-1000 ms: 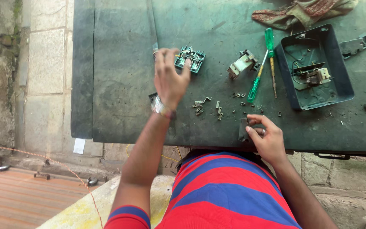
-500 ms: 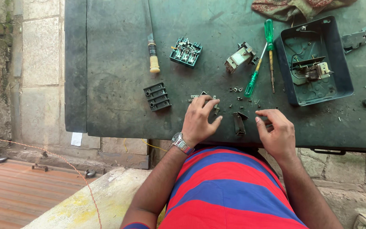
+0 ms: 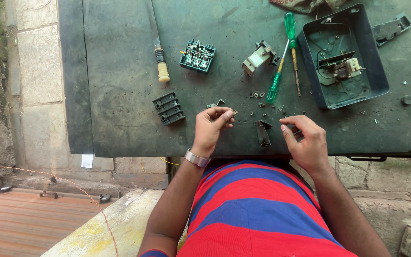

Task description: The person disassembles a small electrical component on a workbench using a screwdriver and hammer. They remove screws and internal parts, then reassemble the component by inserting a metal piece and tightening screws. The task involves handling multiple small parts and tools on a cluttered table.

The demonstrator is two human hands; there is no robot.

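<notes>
My left hand (image 3: 213,124) is curled over the near edge of the dark green table (image 3: 120,71) and pinches a small metal part (image 3: 234,113) between thumb and fingertips. My right hand (image 3: 305,138) rests a little to the right, fingers bent around something small that I cannot make out. Between the two hands lies a dark bent metal bracket (image 3: 263,132). Several small screws and clips (image 3: 258,95) are scattered just beyond the hands. A black terminal block (image 3: 168,108) lies left of my left hand.
Farther back lie a green switch block (image 3: 197,55), a grey switch mechanism (image 3: 259,57), a green-handled screwdriver (image 3: 281,62), a yellow-handled tool (image 3: 160,64) and an open dark box (image 3: 343,52) with a part inside. A stone wall and floor lie left.
My left hand came down from the back of the table to the near edge, then lifted a small metal part off the surface. My right hand stayed near the bracket.
</notes>
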